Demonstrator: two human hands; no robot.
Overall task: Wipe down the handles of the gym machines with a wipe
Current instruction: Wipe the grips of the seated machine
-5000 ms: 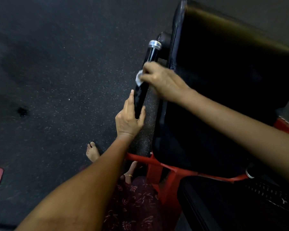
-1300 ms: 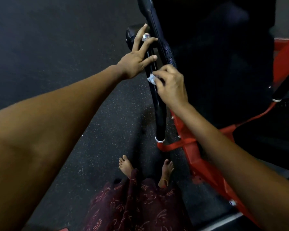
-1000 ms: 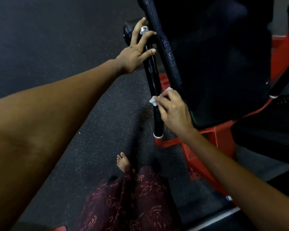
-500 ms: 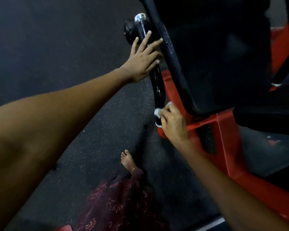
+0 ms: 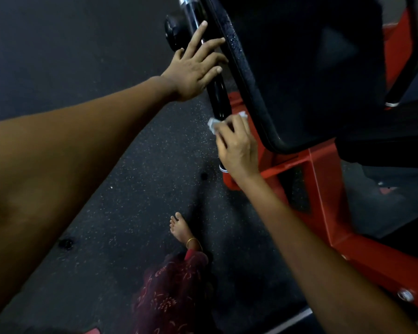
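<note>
A glossy black handle (image 5: 218, 97) with chrome end caps runs upright beside the machine's black pad. My left hand (image 5: 196, 65) rests flat against its upper part, fingers straight and spread. My right hand (image 5: 237, 145) grips a small white wipe (image 5: 214, 122) wrapped around the handle's lower part, just above the bottom chrome ring. Most of the wipe is hidden under my fingers.
A large black padded seat back (image 5: 307, 68) fills the upper right, carried on a red steel frame (image 5: 323, 201). A second black handle (image 5: 410, 68) shows at the right edge. Dark speckled rubber floor (image 5: 82, 56) lies to the left; my bare foot (image 5: 180, 229) stands below.
My right hand slid the wipe down the handle from near the top to its lower end. My left hand shifted from the chrome top cap a little down the shaft.
</note>
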